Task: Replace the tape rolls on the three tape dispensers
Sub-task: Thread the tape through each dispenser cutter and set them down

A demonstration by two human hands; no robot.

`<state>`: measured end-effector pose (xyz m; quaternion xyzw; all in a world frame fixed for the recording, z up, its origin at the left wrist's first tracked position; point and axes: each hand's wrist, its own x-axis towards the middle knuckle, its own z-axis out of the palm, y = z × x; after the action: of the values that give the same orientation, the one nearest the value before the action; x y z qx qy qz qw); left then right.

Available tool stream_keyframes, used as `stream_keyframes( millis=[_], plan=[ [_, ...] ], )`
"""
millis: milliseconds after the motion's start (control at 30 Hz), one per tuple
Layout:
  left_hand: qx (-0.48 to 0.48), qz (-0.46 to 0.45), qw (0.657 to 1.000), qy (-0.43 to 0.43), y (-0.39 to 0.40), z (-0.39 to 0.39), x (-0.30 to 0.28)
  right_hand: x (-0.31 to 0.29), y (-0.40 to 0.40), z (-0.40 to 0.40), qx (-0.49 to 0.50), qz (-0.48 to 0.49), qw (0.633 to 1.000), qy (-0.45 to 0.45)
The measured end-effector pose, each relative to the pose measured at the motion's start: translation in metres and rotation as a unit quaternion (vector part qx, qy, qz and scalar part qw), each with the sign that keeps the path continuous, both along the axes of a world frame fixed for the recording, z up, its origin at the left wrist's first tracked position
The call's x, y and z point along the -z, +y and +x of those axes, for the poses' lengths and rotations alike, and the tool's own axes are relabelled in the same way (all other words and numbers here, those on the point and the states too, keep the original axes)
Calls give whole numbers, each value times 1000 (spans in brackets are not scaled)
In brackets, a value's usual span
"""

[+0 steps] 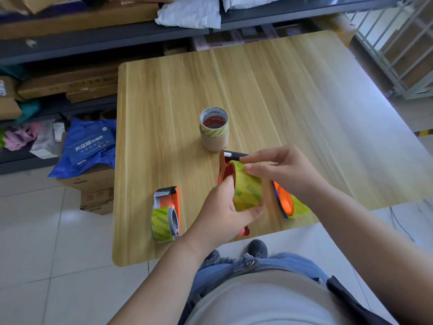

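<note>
My left hand (222, 209) grips a red tape dispenser (225, 171) together with the yellow-green tape roll (247, 188) mounted on it, just above the table. My right hand (278, 170) pinches the top edge of that roll near the dispenser's black roller. A second orange dispenser (166, 208) with a yellow-green roll lies on the table to the left. A third orange and blue dispenser (287, 202) with a roll lies to the right, partly behind my right wrist. Behind them stands a stack of cardboard cores (214, 130) with a thin tape remnant on top.
The wooden table (293, 102) has a near edge close to my body. Shelving with cardboard boxes and white parcels (189, 11) runs along the back. A blue bag (91, 144) lies on boxes at the left. A metal rack (410, 50) stands at the right.
</note>
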<state>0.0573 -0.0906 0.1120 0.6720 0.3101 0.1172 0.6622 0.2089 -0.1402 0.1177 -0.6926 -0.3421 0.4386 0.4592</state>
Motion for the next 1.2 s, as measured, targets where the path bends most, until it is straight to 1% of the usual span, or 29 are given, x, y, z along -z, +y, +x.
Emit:
stream_keyframes(
  millis=[167, 233, 300, 400, 500, 567, 633, 700, 800, 900, 967, 1033, 1133, 1200],
  plan=[
    [9, -10, 1000, 8, 0, -6, -3, -8, 7, -3, 11, -59, 998, -4],
    [12, -24, 1000, -12, -2, -9, -8, -7, 10, -5, 24, -77, 997, -19],
    [-6, -56, 997, -46, -5, -12, -15, -9, 13, -8, 22, -78, 997, -12],
    [-56, -68, 993, -77, -7, -16, -26, -15, 13, -13, -3, -34, 998, 44],
    [-102, -42, 989, -100, -7, -20, -40, -26, 9, -14, -67, 42, 989, 126],
    [-123, -19, 985, -115, -8, -21, -51, -34, 8, -15, -110, 78, 979, 151],
    [-141, -11, 982, -127, -8, -21, -60, -39, 9, -15, -131, 96, 977, 139],
    [-139, -8, 982, -131, -6, -22, -68, -43, 11, -17, -131, 115, 976, 133],
    [-88, 15, 989, -119, -2, -29, -78, -51, 15, -18, -127, 166, 965, 158],
    [-58, 25, 992, -114, 0, -34, -86, -55, 18, -17, -109, 176, 964, 169],
    [-65, 26, 992, -108, -1, -34, -90, -57, 20, -16, -85, 178, 965, 171],
    [-84, 39, 991, -93, -1, -32, -90, -59, 19, -16, -73, 193, 967, 146],
    [-110, 56, 989, -83, -1, -29, -88, -62, 17, -17, -76, 210, 969, 101],
    [-124, 53, 987, -85, -2, -27, -87, -62, 17, -18, -74, 207, 970, 101]
  ],
)
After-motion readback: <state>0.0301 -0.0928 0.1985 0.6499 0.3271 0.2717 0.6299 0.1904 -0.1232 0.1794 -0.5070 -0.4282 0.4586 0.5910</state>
